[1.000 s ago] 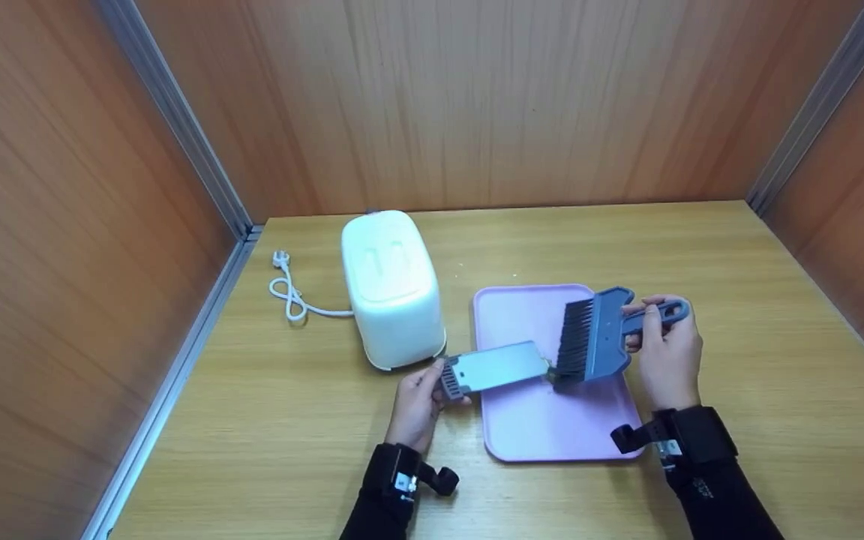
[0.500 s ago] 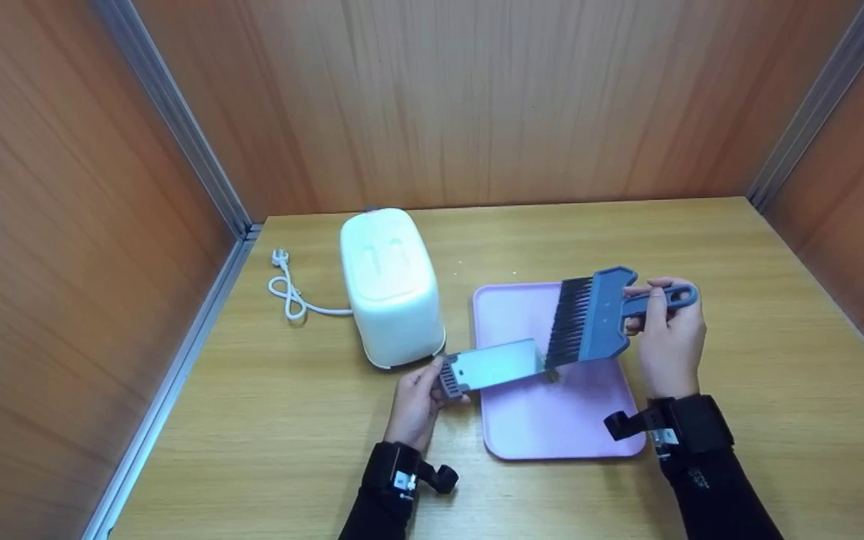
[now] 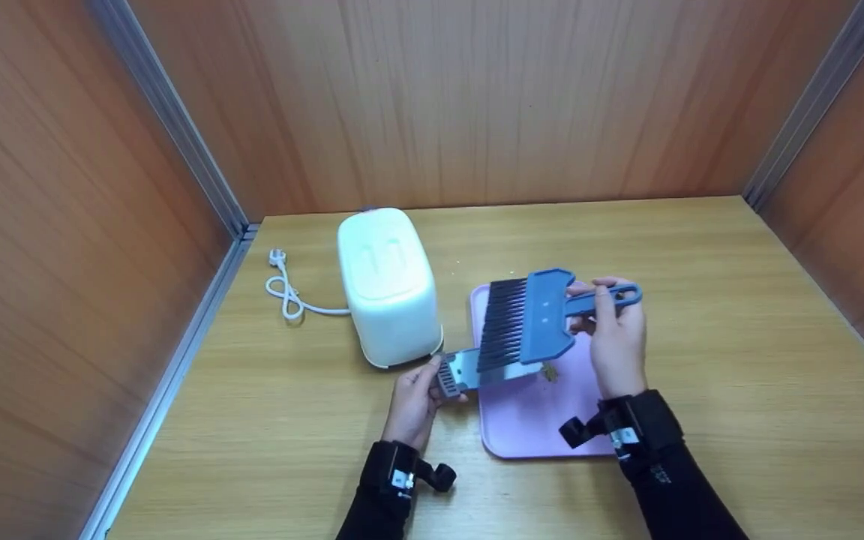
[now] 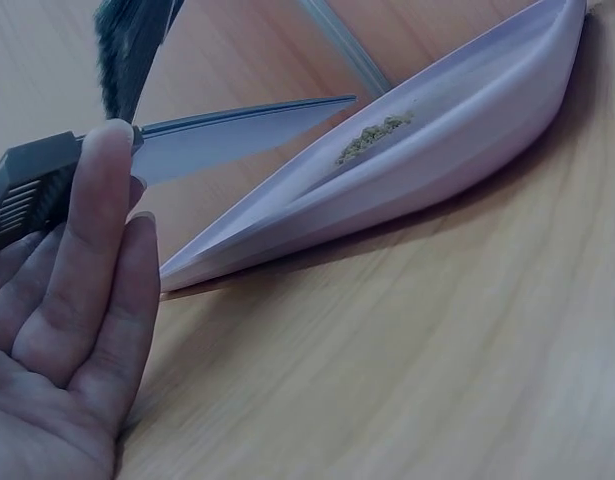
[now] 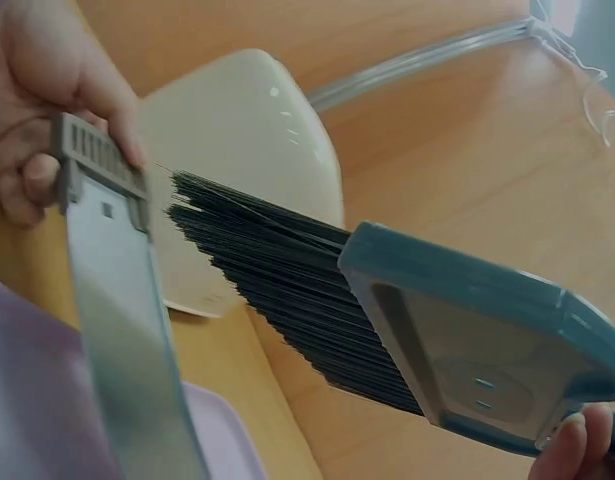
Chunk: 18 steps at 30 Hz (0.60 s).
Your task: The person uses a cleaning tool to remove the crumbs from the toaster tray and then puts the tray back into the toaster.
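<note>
My left hand (image 3: pixel 412 409) pinches the grey slotted end of a flat metal crumb tray (image 3: pixel 466 369), thumb on top and fingers underneath. The crumb tray's far end hangs over the purple tray (image 3: pixel 511 439), tilted slightly down in the left wrist view. A small pile of crumbs (image 4: pixel 375 138) lies on the purple tray under that end. My right hand (image 3: pixel 618 349) grips the handle of a blue hand brush (image 3: pixel 547 316) between thumb and fingers. Its dark bristles (image 5: pixel 277 290) hang over the crumb tray near the slotted end, apparently just above it.
Just beyond my left hand stands a white toaster (image 3: pixel 389 285) with a closed top. Its white cord and plug (image 3: pixel 282 281) lie looped to the left. Tiny white specks dot the table behind the purple tray. Wooden panels wall the table at back and sides.
The brush has lifted from the crumb tray's far end and swung left over it toward the slotted end. Crumbs under the far end are now uncovered. My left hand has barely moved.
</note>
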{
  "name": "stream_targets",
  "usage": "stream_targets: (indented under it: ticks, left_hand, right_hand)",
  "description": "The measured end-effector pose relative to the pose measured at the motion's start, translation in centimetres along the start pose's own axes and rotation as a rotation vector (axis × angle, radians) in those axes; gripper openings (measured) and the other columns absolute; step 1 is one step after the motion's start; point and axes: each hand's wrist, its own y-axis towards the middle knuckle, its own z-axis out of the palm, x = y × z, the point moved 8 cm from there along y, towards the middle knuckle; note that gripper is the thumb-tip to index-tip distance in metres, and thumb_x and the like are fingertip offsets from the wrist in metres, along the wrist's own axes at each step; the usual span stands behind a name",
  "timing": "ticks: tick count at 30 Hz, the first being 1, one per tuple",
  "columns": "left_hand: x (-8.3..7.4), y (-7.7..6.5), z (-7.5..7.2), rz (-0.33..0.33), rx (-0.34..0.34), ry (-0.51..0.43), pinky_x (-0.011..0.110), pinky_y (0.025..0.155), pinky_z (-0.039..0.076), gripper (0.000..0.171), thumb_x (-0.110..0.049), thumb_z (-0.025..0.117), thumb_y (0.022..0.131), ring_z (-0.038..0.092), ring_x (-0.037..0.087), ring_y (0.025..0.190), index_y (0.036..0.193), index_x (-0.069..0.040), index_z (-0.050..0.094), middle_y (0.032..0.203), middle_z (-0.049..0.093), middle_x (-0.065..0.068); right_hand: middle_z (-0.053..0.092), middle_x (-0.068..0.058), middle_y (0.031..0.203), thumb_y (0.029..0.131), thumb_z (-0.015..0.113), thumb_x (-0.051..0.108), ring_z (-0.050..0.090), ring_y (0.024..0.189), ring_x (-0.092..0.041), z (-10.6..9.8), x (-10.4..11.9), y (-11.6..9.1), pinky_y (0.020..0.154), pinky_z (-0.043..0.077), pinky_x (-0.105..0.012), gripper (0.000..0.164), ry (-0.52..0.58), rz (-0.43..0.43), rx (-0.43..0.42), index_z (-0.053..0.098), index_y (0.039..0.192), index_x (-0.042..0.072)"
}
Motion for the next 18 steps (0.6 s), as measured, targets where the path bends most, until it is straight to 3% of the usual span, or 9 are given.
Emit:
stream_targets:
  ticks: [9,18]
  left_hand:
    - [0.0,-0.2,-0.1,-0.022,0.001,-0.033,0.035,0.071,0.06,0.042,-0.027,0.05,0.104,0.073,0.023,0.09,0.124,0.008,0.059,0.11,0.071,0.019]
    - [0.0,-0.1,-0.1,-0.02,0.004,-0.026,0.035,0.071,0.06,0.043,-0.027,0.051,0.104,0.072,0.024,0.092,0.126,0.009,0.058,0.113,0.07,0.02]
  right_hand:
    - [0.065,-0.018,0.113,0.107,0.04,0.026,0.058,0.068,-0.016,1.9,-2.7,-1.2,0.064,0.056,-0.027,0.024,-0.069,0.034,0.027,0.042,0.12,0.006]
    - [0.067,-0.01,0.112,0.107,0.04,0.029,0.061,0.071,-0.018,2.0,-3.4,-1.3,0.067,0.058,-0.031,0.027,-0.186,0.017,0.061,0.043,0.122,0.008]
